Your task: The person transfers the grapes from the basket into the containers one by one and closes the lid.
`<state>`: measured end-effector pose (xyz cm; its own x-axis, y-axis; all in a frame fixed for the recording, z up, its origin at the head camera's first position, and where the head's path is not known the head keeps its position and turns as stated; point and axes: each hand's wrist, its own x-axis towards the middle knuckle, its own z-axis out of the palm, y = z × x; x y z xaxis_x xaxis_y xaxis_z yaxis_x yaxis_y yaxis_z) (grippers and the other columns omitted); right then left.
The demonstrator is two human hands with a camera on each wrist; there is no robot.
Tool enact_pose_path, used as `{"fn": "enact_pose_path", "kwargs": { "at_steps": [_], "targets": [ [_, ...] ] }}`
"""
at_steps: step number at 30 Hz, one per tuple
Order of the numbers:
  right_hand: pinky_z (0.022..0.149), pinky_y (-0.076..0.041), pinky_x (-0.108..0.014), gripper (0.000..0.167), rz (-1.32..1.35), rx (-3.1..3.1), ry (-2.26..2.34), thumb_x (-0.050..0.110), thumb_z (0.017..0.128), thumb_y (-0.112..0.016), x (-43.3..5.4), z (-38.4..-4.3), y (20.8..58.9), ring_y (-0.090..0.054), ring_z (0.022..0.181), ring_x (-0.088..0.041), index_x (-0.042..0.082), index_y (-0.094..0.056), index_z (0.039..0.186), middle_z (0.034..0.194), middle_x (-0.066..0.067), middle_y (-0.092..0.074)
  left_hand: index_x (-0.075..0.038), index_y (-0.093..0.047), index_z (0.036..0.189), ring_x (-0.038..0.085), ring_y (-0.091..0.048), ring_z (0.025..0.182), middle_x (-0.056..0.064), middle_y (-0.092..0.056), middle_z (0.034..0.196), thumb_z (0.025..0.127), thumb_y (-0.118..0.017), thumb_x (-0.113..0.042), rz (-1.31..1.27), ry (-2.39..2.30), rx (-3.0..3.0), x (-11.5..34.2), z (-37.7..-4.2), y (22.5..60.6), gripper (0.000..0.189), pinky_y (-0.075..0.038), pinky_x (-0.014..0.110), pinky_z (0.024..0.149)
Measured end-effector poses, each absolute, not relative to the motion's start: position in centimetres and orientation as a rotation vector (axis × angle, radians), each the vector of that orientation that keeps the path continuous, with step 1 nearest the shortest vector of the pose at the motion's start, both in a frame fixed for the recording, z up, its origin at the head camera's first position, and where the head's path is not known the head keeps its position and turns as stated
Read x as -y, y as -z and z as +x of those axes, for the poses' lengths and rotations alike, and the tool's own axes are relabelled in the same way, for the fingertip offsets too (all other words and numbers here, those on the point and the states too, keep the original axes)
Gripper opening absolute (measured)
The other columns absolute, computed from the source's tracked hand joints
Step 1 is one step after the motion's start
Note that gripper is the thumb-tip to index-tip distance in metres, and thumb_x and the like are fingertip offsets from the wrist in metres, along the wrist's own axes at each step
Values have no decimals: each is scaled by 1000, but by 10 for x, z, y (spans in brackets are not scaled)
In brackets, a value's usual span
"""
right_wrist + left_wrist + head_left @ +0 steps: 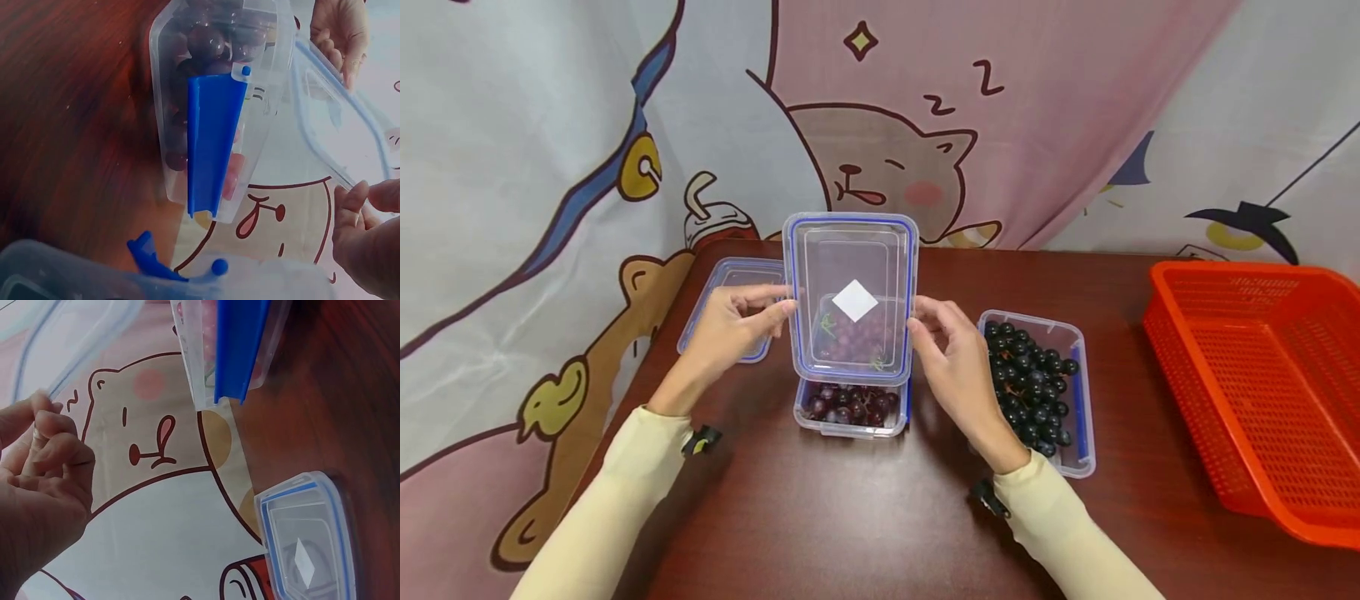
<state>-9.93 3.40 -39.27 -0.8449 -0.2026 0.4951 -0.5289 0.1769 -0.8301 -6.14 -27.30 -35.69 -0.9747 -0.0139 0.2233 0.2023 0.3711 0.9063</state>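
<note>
Both hands hold up a clear lid with a blue seal and a white diamond sticker. My left hand pinches its left edge between thumb and fingers. At the opposite edge my right hand pinches it the same way. Behind and below the lid stands a clear container of reddish grapes, partly seen through the lid. Its blue side clip hangs down in the right wrist view. The lid is raised above the container, tilted toward the head camera.
A second container with dark grapes stands beside the right hand. Another lid lies behind the left hand on the brown table. An orange-red plastic basket is at the right, and a printed curtain hangs behind.
</note>
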Motion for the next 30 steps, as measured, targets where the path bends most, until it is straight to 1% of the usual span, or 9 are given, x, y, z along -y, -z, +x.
{"fn": "enact_pose_path", "kwargs": {
  "at_steps": [7,12,15,18,20,26,27,29,30],
  "targets": [
    [87,-51,-36,28,682,2151,-1639,3,103,-75,-37,-98,393,-62,97,-21,-2,-78,130,104,-10,-68,7,-79,125,15,-67,63,15,-78,80,105,-73,-5,-252,1706,2356,271,-61,352,24,-45,23,52],
    [70,-43,-26,29,662,2129,-1628,7,103,-76,-38,-99,393,-55,80,-18,3,-79,132,94,-6,-68,3,-80,125,4,-60,67,14,-81,86,107,-72,-9,-290,1671,2370,271,-60,350,23,-25,24,49],
    [72,-45,-27,29,673,2111,-1629,8,103,-77,-39,-100,395,-59,80,-17,5,-80,132,95,-4,-74,0,-82,123,3,-67,83,13,-82,91,109,-70,-14,-289,1637,2408,273,-59,351,23,-39,20,59],
    [77,-48,-29,28,684,2105,-1620,9,103,-78,-40,-101,396,-65,87,-17,4,-80,130,99,-5,-79,-3,-83,123,10,-72,116,10,-83,98,110,-69,-19,-284,1632,2447,276,-57,351,25,-52,22,90],
    [79,-48,-29,27,686,2108,-1616,10,103,-79,-41,-101,397,-67,91,-18,5,-81,129,101,-5,-80,-6,-85,121,12,-72,116,7,-83,103,111,-68,-22,-275,1625,2476,277,-55,350,25,-51,26,101],
    [74,-47,-23,28,679,2124,-1633,12,103,-80,-44,-98,401,-69,91,-16,10,-81,130,103,-1,-82,-13,-86,123,13,-64,130,-1,-80,121,112,-67,-34,-332,1652,2532,284,-53,353,31,-47,28,108],
    [74,-47,-23,28,685,2127,-1631,13,103,-80,-44,-97,401,-69,91,-15,11,-81,131,105,0,-82,-13,-85,126,12,-67,120,-3,-79,122,111,-66,-41,-372,1666,2526,287,-53,355,37,-49,24,100],
    [76,-49,-24,30,697,2135,-1627,13,103,-80,-45,-96,402,-72,95,-15,14,-81,133,109,2,-82,-13,-80,135,8,-62,89,-7,-76,101,108,-62,-57,-458,1675,2518,292,-54,360,55,-46,19,76],
    [78,-50,-24,31,701,2142,-1621,12,103,-80,-45,-96,403,-72,98,-14,15,-81,133,111,2,-82,-12,-77,139,7,-58,84,-9,-75,100,107,-58,-63,-499,1669,2514,294,-55,363,63,-44,19,72]
  ]
}}
